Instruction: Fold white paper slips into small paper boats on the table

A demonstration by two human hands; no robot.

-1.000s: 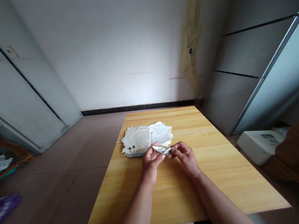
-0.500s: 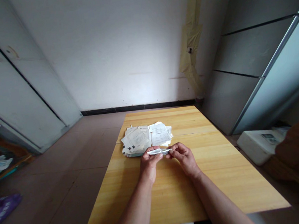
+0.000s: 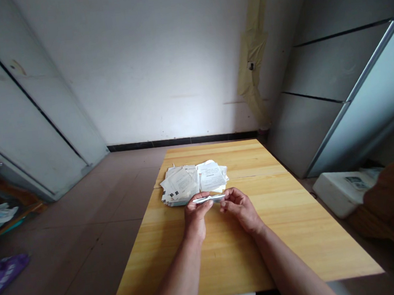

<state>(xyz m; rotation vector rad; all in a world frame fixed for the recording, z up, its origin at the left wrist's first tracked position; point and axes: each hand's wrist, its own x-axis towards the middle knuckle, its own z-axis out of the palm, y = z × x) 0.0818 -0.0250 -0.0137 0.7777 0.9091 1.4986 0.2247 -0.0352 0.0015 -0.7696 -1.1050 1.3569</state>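
Note:
Over the wooden table, a thin folded white paper (image 3: 205,198) is held nearly edge-on, with a greyish underside. My left hand (image 3: 195,215) pinches its left part, thumb in front and fingers behind. My right hand (image 3: 240,208) is at the paper's right end, its fingers curled against the edge and the thumb a little lower. Just beyond my hands lie two piles of printed papers: a wide left pile (image 3: 180,184) of overlapping sheets, some with black squares, and a smaller right pile (image 3: 212,176). What the paper may contain cannot be seen.
The light wooden table (image 3: 283,232) reaches out in front of me. Tall grey cabinet panels (image 3: 319,73) stand on the right, with a white box (image 3: 335,194) below. At left are a wooden shelf (image 3: 23,203) and a purple bag (image 3: 6,275) on the floor.
The folded paper has flattened and its opening looks narrower. My right thumb has slid off the paper's front edge and slightly down. My left hand has kept its grip.

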